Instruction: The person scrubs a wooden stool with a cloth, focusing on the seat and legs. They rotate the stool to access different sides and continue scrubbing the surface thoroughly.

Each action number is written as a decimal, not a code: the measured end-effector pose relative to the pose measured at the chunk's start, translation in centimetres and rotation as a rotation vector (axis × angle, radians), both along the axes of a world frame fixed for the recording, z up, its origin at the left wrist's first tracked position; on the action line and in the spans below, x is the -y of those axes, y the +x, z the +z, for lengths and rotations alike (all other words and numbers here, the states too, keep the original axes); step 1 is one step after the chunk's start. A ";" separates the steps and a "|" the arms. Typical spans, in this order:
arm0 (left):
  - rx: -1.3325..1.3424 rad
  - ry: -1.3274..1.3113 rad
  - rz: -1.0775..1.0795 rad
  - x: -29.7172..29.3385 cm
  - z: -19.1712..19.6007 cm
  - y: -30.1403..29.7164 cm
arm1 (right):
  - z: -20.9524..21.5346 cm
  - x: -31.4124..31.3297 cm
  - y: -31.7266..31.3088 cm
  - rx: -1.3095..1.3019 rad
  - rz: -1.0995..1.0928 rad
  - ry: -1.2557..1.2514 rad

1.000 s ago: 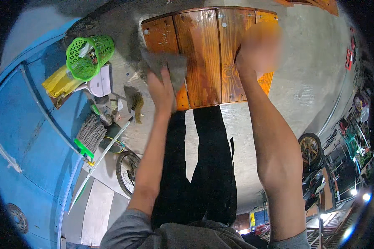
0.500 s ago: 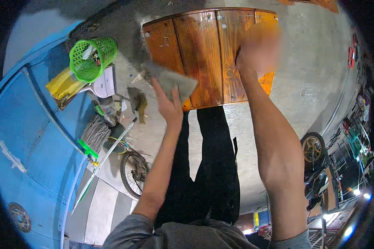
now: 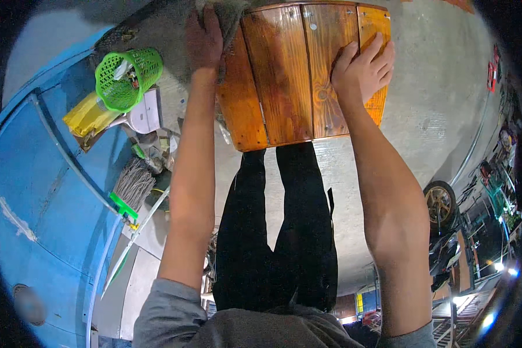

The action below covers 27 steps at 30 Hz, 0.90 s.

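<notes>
Glossy orange-brown panel of varnished wooden planks lies at twelve o'clock.
A limp grey cloth hides the panel's ten o'clock corner. At the panel's three o'clock side, the bare right hand rests with fingers spread flat, grasping nothing. The bare left hand is on the cloth, fingers extended; whether they pinch it, I cannot tell. The step in hand appears to be wiping the edge; the next move seems to call for even pressure while the right palm steadies the wood.
</notes>
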<state>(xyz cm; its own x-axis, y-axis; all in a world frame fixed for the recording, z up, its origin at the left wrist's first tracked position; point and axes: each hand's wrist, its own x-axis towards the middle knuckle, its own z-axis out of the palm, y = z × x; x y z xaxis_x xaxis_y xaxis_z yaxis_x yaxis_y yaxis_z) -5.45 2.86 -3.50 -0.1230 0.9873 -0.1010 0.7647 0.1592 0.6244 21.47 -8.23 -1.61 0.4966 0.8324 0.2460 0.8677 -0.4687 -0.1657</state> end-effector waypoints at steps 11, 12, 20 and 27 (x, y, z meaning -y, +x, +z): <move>0.316 -0.241 0.424 26.8 4.4 3.7 | -0.1 0.5 0.4 0.017 -0.010 0.011; 0.370 -0.326 0.506 29.6 3.3 3.5 | -0.1 0.4 0.4 0.018 -0.010 0.006; 0.656 -0.217 1.468 23.3 4.8 14.5 | -0.4 1.1 1.0 0.037 -0.029 -0.025; 0.868 -0.375 1.249 26.9 5.0 21.0 | -0.3 0.6 0.6 0.033 -0.013 0.012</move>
